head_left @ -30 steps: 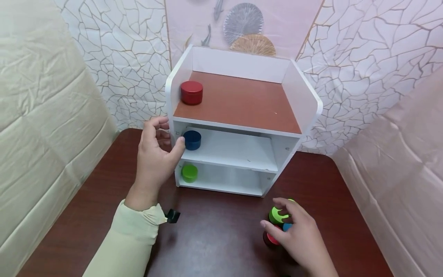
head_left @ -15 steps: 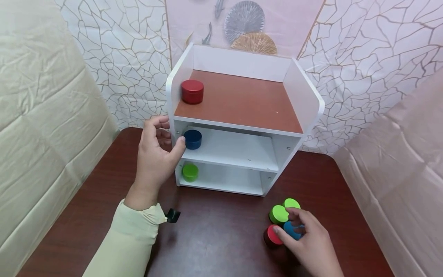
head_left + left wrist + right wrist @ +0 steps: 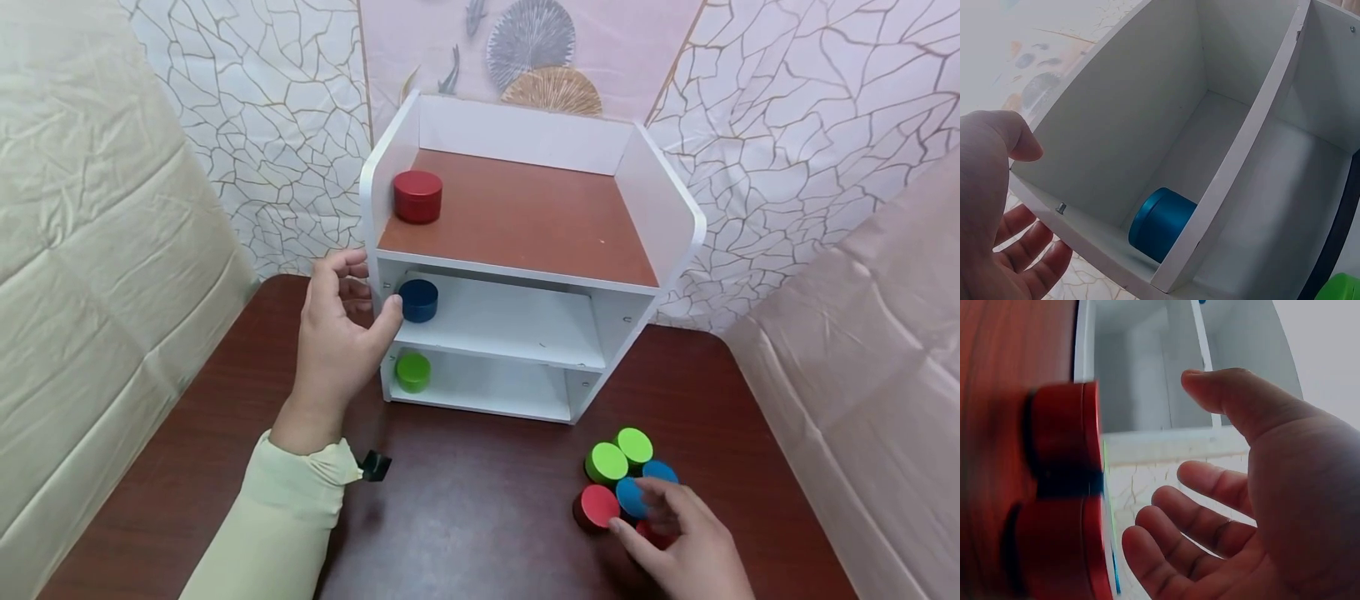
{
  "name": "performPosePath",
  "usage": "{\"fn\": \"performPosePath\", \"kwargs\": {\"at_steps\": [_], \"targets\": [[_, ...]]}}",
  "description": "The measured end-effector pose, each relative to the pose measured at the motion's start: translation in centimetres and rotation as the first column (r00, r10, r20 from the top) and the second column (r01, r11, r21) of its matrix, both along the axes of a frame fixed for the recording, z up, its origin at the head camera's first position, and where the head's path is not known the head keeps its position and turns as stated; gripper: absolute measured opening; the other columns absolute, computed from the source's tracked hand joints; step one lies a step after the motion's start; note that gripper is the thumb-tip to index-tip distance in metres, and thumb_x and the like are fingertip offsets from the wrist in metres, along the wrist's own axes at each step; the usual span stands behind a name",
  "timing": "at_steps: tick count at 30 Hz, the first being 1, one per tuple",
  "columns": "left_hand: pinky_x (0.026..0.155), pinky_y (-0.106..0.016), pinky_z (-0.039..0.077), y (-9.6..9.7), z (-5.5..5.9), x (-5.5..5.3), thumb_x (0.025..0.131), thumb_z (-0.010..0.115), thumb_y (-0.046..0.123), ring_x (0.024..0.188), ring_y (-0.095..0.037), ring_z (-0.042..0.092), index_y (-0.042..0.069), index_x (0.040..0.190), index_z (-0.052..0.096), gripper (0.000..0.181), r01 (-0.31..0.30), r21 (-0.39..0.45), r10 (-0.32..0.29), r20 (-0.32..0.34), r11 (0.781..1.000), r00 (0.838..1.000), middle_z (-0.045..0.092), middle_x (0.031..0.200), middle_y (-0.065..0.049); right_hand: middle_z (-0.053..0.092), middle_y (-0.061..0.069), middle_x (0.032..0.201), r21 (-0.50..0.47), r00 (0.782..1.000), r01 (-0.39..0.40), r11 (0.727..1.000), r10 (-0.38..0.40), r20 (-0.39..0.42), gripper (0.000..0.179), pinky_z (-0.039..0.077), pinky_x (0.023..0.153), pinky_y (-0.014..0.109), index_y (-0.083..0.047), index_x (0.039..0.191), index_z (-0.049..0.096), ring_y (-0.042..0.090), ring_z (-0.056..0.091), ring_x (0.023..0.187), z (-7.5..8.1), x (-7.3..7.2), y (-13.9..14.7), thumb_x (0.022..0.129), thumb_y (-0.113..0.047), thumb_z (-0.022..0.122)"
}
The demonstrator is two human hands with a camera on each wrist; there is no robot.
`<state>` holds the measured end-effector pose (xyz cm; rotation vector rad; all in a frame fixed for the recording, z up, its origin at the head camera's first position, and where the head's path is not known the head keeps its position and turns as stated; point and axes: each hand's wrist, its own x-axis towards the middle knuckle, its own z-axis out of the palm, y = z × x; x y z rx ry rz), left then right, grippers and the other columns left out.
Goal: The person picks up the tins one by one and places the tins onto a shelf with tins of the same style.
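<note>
In the head view my left hand (image 3: 337,342) holds the left side panel of a white shelf unit (image 3: 487,358), thumb at the front edge and fingers behind it. The left wrist view shows the thumb (image 3: 1025,147) inside the panel edge. My right hand (image 3: 690,542) hovers with spread, relaxed fingers over a cluster of round tins at the right. These are two green tins (image 3: 607,462), two blue tins (image 3: 632,497) and two red tins (image 3: 597,507); one red tin (image 3: 654,533) is partly hidden under the fingers. Nothing is between the right fingers and thumb.
On the unit's left side, a red tin (image 3: 417,198) stands on the brown top, a dark blue tin (image 3: 418,301) on the middle shelf and a green tin (image 3: 413,372) on the bottom shelf. Below lies the dark wooden table (image 3: 465,500); cloth walls surround it.
My right hand has drawn back right and toward me over the tins, uncovering the green, blue and front red ones. The left hand keeps its place on the panel.
</note>
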<state>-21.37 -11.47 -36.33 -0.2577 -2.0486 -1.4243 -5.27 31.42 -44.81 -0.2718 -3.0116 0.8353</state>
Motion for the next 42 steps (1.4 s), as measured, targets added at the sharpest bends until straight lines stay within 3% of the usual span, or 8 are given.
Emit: {"fn": "performPosePath", "kwargs": {"at_steps": [5, 12, 15, 19, 22, 42], "targets": [[0.095, -0.024, 0.055, 0.1, 0.1, 0.1, 0.098, 0.081, 0.022, 0.111, -0.016, 0.061, 0.016, 0.154, 0.051, 0.064, -0.006, -0.003, 0.006, 0.002, 1.000, 1.000, 0.062, 0.139, -0.009, 0.073, 0.009, 0.127, 0.014, 0.999, 0.054, 0.998, -0.054, 0.001, 0.083, 0.061, 0.077, 0.020, -0.013, 0.141, 0.070, 0.023, 0.075, 0.107, -0.6, 0.5, 1.8, 0.082, -0.065, 0.095], [0.095, -0.026, 0.056, 0.1, 0.1, 0.1, 0.099, 0.081, 0.022, 0.111, -0.016, 0.061, 0.016, 0.155, 0.051, 0.064, -0.008, -0.007, 0.009, 0.013, 1.000, 1.000, 0.062, 0.139, -0.009, 0.071, 0.015, 0.131, 0.043, 0.997, 0.066, 0.997, -0.065, -0.033, 0.079, 0.060, 0.076, 0.021, -0.009, 0.140, 0.070, 0.028, 0.075, 0.110, -1.4, 0.4, 3.5, 0.084, -0.058, 0.097], [0.095, -0.027, 0.055, 0.1, 0.0, 0.1, 0.099, 0.081, 0.022, 0.111, -0.016, 0.061, 0.016, 0.155, 0.051, 0.064, -0.003, -0.009, 0.004, 0.015, 1.000, 1.000, 0.062, 0.139, -0.009, 0.070, 0.016, 0.135, 0.034, 0.997, 0.072, 0.997, -0.072, 0.018, 0.084, 0.061, 0.078, 0.025, -0.009, 0.143, 0.069, 0.029, 0.073, 0.113, -1.6, 0.2, 3.9, 0.084, -0.063, 0.094], [0.094, -0.028, 0.055, 0.1, -0.1, 0.0, 0.099, 0.081, 0.022, 0.109, -0.016, 0.060, 0.016, 0.155, 0.051, 0.064, 0.004, -0.011, -0.004, 0.014, 1.000, 1.000, 0.062, 0.138, -0.009, 0.065, 0.022, 0.144, 0.021, 0.990, 0.084, 0.996, -0.085, 0.112, 0.096, 0.066, 0.086, 0.037, -0.008, 0.149, 0.064, 0.033, 0.070, 0.120, -1.8, -0.2, 4.6, 0.084, -0.074, 0.089], [0.093, -0.027, 0.055, 0.1, -0.1, 0.0, 0.099, 0.081, 0.022, 0.109, -0.015, 0.060, 0.017, 0.155, 0.051, 0.064, 0.004, -0.013, -0.004, 0.013, 1.000, 1.000, 0.062, 0.138, -0.009, 0.063, 0.024, 0.147, 0.018, 0.986, 0.086, 0.996, -0.088, 0.139, 0.100, 0.068, 0.091, 0.046, -0.006, 0.151, 0.062, 0.036, 0.068, 0.123, -2.1, -0.4, 4.9, 0.084, -0.076, 0.087], [0.096, -0.023, 0.055, 0.1, 0.1, 0.0, 0.099, 0.080, 0.020, 0.111, -0.015, 0.060, 0.018, 0.155, 0.051, 0.063, 0.005, -0.003, -0.005, 0.019, 1.000, 1.000, 0.062, 0.140, -0.008, 0.073, 0.015, 0.129, 0.012, 0.983, 0.075, 0.997, -0.076, 0.167, 0.089, 0.069, 0.090, 0.049, -0.006, 0.137, 0.066, 0.024, 0.073, 0.106, -3.7, -0.7, 4.4, 0.083, -0.073, 0.090]]}}
